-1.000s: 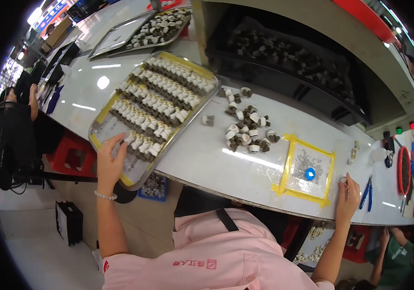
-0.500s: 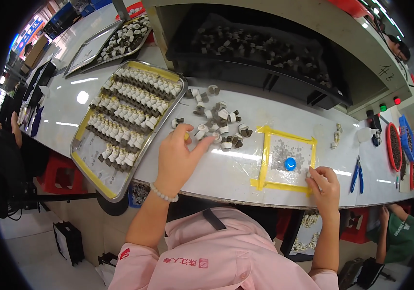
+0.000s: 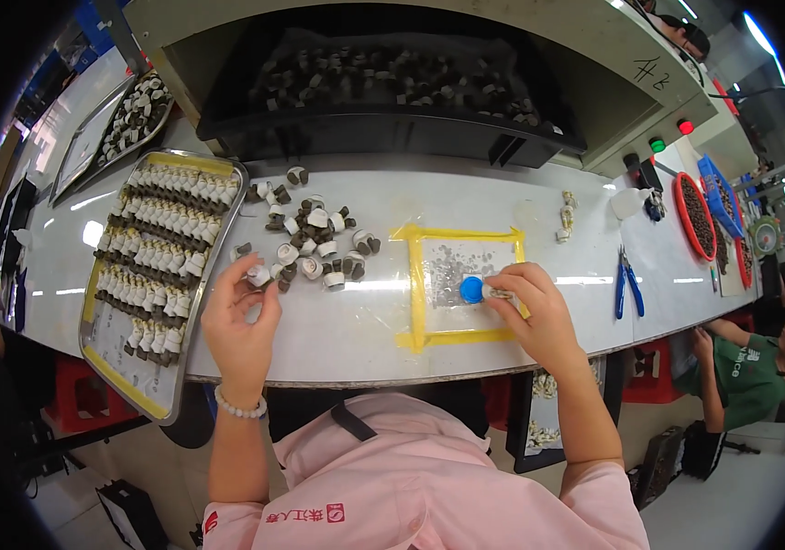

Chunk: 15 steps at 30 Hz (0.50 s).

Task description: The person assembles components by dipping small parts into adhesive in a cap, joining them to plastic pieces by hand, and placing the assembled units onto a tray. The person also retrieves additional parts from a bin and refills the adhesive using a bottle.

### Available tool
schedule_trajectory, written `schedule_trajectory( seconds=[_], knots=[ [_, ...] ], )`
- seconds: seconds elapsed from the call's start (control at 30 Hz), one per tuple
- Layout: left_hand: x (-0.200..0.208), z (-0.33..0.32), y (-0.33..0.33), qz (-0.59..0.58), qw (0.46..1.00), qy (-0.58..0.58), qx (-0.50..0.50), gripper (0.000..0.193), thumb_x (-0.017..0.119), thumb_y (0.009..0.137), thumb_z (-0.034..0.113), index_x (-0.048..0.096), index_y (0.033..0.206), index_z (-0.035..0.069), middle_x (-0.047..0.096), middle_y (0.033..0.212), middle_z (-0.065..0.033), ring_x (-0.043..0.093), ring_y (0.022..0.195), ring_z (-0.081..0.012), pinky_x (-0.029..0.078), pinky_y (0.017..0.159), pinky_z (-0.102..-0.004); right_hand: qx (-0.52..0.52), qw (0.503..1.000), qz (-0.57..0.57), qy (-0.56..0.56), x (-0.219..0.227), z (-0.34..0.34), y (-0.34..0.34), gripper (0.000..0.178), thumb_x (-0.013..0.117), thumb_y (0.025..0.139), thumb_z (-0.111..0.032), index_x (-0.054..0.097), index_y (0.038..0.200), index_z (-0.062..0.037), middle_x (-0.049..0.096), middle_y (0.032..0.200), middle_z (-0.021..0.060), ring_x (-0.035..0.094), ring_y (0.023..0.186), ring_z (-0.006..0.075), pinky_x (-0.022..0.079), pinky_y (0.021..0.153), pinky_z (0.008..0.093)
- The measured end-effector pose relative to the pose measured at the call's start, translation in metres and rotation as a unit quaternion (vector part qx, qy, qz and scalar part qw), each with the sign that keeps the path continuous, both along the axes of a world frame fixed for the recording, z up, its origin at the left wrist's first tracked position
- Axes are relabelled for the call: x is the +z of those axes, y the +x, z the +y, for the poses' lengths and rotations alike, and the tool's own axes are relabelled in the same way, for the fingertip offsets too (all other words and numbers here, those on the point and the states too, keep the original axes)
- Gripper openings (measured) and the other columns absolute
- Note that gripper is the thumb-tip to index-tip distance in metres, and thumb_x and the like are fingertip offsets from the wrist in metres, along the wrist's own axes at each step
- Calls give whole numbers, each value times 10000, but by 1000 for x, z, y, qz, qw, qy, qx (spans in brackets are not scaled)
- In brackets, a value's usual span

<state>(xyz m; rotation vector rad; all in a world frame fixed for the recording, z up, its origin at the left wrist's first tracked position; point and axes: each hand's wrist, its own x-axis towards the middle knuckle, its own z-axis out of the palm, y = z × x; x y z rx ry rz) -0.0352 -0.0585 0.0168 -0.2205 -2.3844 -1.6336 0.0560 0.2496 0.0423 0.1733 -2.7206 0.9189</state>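
Observation:
My left hand (image 3: pixel 241 325) pinches a small white-and-dark-brown piece (image 3: pixel 258 275) between thumb and fingertips. It is at the left edge of a loose heap of similar pieces (image 3: pixel 316 220). My right hand (image 3: pixel 539 316) is closed on a small whitish figure part (image 3: pixel 500 293), mostly hidden by the fingers. One end of that part is against or right beside a round blue cap (image 3: pixel 471 290). The cap stands on a sheet bordered with yellow tape (image 3: pixel 417 284), among grey spots. Left of my left hand, a metal tray (image 3: pixel 182 390) bears rows of joined white-and-brown figures (image 3: pixel 168 220).
A black bin (image 3: pixel 392 133) of pieces sits under a beige housing at the back. Blue pliers (image 3: pixel 629 284) and a small pale figure (image 3: pixel 566 215) lie to the right. Red baskets (image 3: pixel 695 216) stand farther right, near a person in a green shirt (image 3: pixel 743 376).
The view has swung to the right. My right hand has moved left to the blue cap with its small part. My left hand has closed on a piece at the heap's edge.

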Motion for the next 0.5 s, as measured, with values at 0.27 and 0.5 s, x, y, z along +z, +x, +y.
schedule_trajectory(
  seconds=[0.27, 0.5],
  knots=[
    [-3, 21, 38, -173, 872, 370, -268, 317, 570, 794, -144, 503, 1085, -41, 586, 1072, -156, 600, 969, -200, 512, 861, -317, 56, 996, 4, 63, -4, 0, -16, 196, 687, 708, -53, 638, 896, -21, 591, 860, 102, 548, 799, 279, 462, 712, 355],
    [-11, 38, 46, -234, 830, 404, -305, 377, 626, 745, -154, 546, 1095, -41, 600, 1020, -158, 622, 908, -220, 521, 832, -318, 54, 996, -17, 72, -4, 1, -17, 195, 691, 720, -49, 652, 906, -10, 594, 863, 103, 542, 804, 276, 456, 711, 351]
  ],
)
